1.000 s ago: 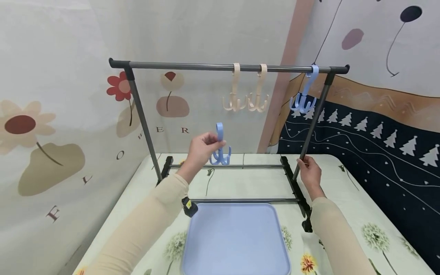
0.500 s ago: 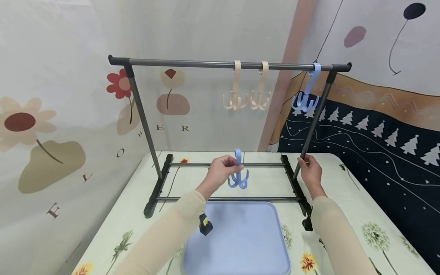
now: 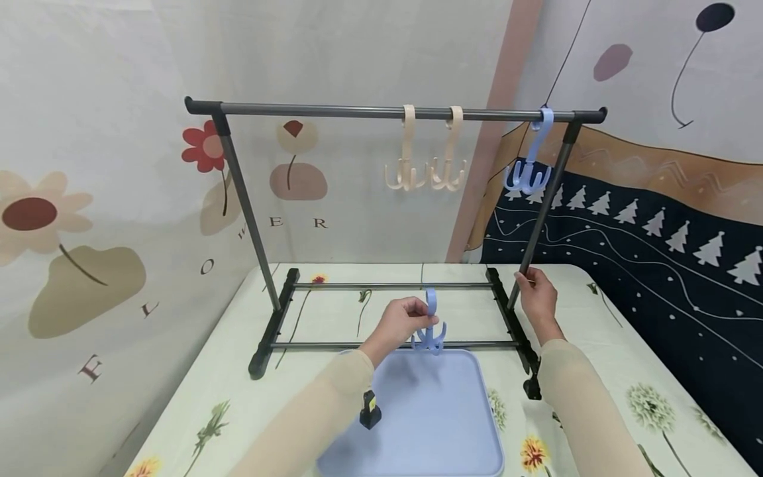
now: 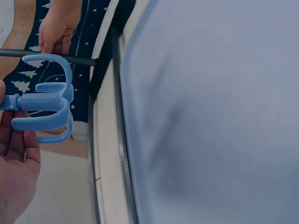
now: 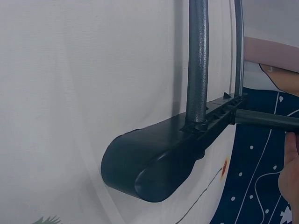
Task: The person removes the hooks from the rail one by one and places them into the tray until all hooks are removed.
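The left hand (image 3: pixel 401 320) pinched the blue hook (image 3: pixel 430 327) just over the tray's (image 3: pixel 471 424) twelve-o'clock rim; the right hand (image 3: pixel 536 295) gripped the rack post (image 3: pixel 544 218) — best lowered gently, prongs down.

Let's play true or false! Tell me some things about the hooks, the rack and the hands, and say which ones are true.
1. The left hand holds a blue hook. True.
2. Three blue hooks hang on the top bar. False: only one blue hanging hook is there, near the right end.
3. Two cream hooks hang side by side on the bar. True.
4. The right hand is lying flat on the blue tray. False: it grips the rack's right post near its bottom.
5. The held hook is over the far edge of the tray. True.
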{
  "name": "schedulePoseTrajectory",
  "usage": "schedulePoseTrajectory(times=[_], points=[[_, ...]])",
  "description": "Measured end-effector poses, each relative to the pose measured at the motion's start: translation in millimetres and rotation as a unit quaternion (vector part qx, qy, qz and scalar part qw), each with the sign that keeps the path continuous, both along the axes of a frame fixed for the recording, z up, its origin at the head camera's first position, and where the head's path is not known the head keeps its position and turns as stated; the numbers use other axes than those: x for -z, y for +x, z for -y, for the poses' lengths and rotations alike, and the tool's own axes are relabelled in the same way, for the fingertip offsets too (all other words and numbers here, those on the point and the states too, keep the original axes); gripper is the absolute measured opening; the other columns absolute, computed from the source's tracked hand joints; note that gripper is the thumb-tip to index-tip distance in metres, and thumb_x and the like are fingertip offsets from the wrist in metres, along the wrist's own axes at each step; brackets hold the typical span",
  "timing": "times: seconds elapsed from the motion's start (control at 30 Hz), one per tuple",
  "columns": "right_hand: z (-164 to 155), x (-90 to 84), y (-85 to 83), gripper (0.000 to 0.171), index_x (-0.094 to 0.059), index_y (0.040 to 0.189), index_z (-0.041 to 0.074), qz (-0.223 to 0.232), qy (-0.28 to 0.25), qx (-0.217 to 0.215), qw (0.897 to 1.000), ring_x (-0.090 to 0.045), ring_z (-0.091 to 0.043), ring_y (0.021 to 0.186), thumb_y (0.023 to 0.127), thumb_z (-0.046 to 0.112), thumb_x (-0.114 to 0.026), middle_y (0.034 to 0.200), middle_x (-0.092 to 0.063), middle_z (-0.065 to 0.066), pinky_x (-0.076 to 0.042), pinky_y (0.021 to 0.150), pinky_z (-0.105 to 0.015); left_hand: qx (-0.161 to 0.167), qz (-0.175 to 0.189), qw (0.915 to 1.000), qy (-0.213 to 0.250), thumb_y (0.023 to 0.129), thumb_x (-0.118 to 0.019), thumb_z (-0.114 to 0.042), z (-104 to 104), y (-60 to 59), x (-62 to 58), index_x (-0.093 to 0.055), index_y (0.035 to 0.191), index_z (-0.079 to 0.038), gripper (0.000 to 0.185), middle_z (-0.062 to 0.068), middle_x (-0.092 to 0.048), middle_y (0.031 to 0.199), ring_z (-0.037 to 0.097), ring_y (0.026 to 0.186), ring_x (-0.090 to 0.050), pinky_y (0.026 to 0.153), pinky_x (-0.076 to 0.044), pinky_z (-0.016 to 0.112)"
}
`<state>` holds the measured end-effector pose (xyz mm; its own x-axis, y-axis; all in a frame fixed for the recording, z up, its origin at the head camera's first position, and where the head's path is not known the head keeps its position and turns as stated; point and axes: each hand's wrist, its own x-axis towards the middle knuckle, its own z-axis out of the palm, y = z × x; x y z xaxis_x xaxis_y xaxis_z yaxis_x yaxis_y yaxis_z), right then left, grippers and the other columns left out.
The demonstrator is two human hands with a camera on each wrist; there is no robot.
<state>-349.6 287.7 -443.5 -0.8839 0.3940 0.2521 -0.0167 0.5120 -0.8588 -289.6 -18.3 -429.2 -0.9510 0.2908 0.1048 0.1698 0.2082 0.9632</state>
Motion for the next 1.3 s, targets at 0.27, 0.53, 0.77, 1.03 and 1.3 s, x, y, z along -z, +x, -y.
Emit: schedulePoseTrajectory(times=[0.27,0.53,0.77,1.03,1.3], points=[[0,-1.0,-1.0,0.043,-0.056,0.128,0.001,-0.002,-0.003,-0.001,1.0,-0.055,-0.036,0.117,0.104,0.036,-0.051,0.127,-0.06,-0.021,-0.043,0.097,-0.05,0.021,0.002,0.9996,-0.019,0.084,-0.08,-0.011,-11,3.8,19.7,-0.07,0.086,-0.006,0.012,-0.003,-0.068,0.081,0.009,0.076,-0.061,0.071,-0.052,0.024],[0,-1.6,-1.6,0.042,-0.055,0.13,0.001,0.0,-0.005,0.001,1.0,-0.055,-0.035,0.118,0.105,0.034,-0.05,0.128,-0.059,-0.02,-0.042,0.099,-0.051,0.051,-0.003,0.9983,-0.026,0.084,-0.08,-0.01,-17,5.4,32.3,-0.069,0.086,-0.003,0.013,-0.003,-0.068,0.079,0.008,0.074,-0.06,0.07,-0.05,0.022],[1,-2.0,-1.7,0.041,-0.055,0.131,0.0,0.0,-0.004,-0.002,1.0,-0.055,-0.036,0.117,0.105,0.032,-0.05,0.128,-0.059,-0.021,-0.043,0.098,-0.051,0.071,0.003,0.9967,-0.038,0.082,-0.081,-0.008,-21,6.0,40.0,-0.068,0.084,-0.003,0.014,-0.004,-0.066,0.077,0.006,0.073,-0.058,0.071,-0.049,0.021],[2,-1.5,1.0,0.041,-0.055,0.131,0.001,0.004,-0.003,0.002,1.0,-0.054,-0.037,0.118,0.105,0.033,-0.05,0.127,-0.059,-0.021,-0.042,0.098,-0.052,0.101,0.01,0.9929,-0.063,0.082,-0.08,-0.004,-19,6.6,44.5,-0.069,0.085,-0.005,0.011,-0.006,-0.066,0.078,0.006,0.075,-0.058,0.074,-0.049,0.023],[2,-1.1,2.0,0.042,-0.055,0.131,0.001,0.006,-0.01,0.006,1.0,-0.054,-0.035,0.118,0.105,0.033,-0.05,0.128,-0.059,-0.021,-0.042,0.099,-0.05,0.129,0.02,0.9873,-0.091,0.081,-0.079,0.0,-12,8.5,39.5,-0.068,0.092,-0.007,0.017,-0.004,-0.068,0.085,0.008,0.081,-0.064,0.077,-0.052,0.023]])
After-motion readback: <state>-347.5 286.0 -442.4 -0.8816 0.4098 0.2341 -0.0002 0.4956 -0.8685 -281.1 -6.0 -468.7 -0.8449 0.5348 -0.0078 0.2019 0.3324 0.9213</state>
